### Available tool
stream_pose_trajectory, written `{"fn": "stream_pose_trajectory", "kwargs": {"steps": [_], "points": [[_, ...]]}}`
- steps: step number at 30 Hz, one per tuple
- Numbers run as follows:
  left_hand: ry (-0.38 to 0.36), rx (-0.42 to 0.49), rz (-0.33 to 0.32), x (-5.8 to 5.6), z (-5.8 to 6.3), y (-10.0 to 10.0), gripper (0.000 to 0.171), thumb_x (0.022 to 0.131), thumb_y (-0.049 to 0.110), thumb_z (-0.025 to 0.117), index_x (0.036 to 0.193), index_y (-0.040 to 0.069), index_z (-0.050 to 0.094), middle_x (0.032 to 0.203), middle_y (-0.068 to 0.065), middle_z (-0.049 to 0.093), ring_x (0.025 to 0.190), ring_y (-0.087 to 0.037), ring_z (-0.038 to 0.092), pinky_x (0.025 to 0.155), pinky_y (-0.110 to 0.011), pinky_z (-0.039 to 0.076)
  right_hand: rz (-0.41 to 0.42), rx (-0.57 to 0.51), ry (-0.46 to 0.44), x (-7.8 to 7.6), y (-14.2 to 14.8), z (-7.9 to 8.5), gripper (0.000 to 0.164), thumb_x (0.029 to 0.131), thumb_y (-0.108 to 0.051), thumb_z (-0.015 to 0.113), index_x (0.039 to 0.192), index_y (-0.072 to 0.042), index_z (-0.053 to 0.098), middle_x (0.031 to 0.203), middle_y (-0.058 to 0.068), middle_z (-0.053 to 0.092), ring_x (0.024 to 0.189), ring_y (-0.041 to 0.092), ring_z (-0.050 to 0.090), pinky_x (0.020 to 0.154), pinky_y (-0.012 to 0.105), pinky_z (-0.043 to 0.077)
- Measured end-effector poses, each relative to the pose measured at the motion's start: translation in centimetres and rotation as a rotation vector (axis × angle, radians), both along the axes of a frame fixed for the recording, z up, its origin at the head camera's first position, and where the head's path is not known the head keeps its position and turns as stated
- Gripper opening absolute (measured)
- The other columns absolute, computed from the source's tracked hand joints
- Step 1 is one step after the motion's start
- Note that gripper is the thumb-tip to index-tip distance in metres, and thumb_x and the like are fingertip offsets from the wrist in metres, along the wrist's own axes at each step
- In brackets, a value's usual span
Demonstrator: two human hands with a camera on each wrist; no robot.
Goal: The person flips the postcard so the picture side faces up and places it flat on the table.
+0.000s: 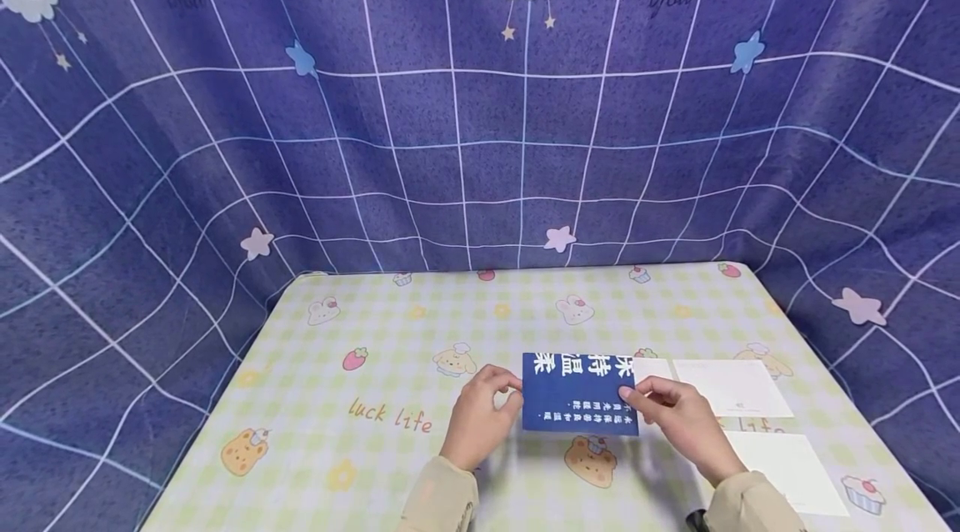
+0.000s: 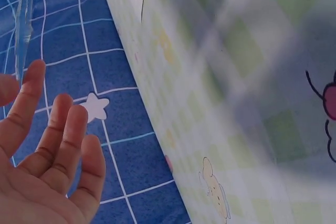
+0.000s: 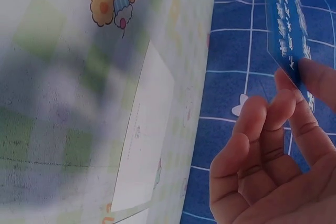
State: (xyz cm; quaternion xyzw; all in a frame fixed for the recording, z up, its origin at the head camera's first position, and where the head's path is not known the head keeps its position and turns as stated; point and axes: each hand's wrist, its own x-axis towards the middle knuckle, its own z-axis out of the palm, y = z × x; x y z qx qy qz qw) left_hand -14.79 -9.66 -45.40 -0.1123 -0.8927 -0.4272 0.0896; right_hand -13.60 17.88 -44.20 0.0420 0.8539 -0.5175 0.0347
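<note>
Observing the blue card [image 1: 573, 405] hovering above the worktop [image 1: 300, 386], I am noting the left hand [image 1: 480, 415] and right hand [image 1: 686, 422] pinching its opposite edges; white cards [image 1: 733, 387] are lying rightward, a gridded blue backdrop [image 1: 487, 115] is hanging behind.

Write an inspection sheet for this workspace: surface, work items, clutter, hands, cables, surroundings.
Surface: tablecloth, pale green checks, cartoon prints.
Work items: blue card with white lettering, held above the table; upper white card and lower white card lie at the right; a white piece shows partly behind the blue card.
Clutter: nothing seen, unless the dark item by the right cuff counts; too little shows to identify it.
Left hand: pinches the blue card's left edge.
Right hand: pinches its right side.
Cables: nothing seen.
Surroundings: blue backdrop, grid lines, stars, clouds.
</note>
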Motion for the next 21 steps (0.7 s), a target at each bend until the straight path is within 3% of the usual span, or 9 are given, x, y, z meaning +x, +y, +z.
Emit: {"fn": "stream_pose_trajectory", "kwargs": {"steps": [4,9,15,21], "points": [[-0.021,0.01,0.008,-0.11,0.02,0.0,0.006,0.091,0.021,0.07,0.089,0.017,0.075,0.106,0.005,0.067,0.099,-0.02,0.063,0.087,-0.044,0.049,0.001,0.016,0.013,0.0,0.0,0.01,0.027,0.093,-0.035,0.074,0.089,-0.009,0.071,0.075,0.002,0.056,0.071,0.016,0.049,0.065,0.03,0.038],[-0.039,0.016,0.001,-0.06,0.13,0.02,0.018,0.088,0.034,0.078,0.08,0.021,0.069,0.104,0.005,0.065,0.099,-0.021,0.063,0.086,-0.043,0.049,-0.003,0.024,0.01,-0.02,-0.04,-0.06,0.027,0.093,-0.036,0.074,0.089,-0.01,0.071,0.074,0.002,0.056,0.071,0.016,0.049,0.065,0.03,0.038],[-0.017,0.008,-0.003,0.03,-0.01,-0.02,0.02,0.087,0.032,0.08,0.077,0.02,0.068,0.102,0.003,0.065,0.097,-0.022,0.064,0.086,-0.044,0.05,0.013,0.021,0.018,0.14,0.02,-0.15,0.026,0.093,-0.036,0.074,0.09,-0.01,0.072,0.076,0.001,0.057,0.071,0.015,0.05,0.064,0.029,0.039],[-0.036,0.004,0.01,-0.23,-0.21,-0.04,0.018,0.088,0.033,0.079,0.08,0.021,0.069,0.099,0.005,0.063,0.085,-0.022,0.06,0.073,-0.033,0.046,0.014,0.046,0.022,0.03,-0.08,-0.02,0.026,0.092,-0.038,0.074,0.089,-0.012,0.074,0.079,0.001,0.058,0.073,0.015,0.05,0.065,0.029,0.039]]}}
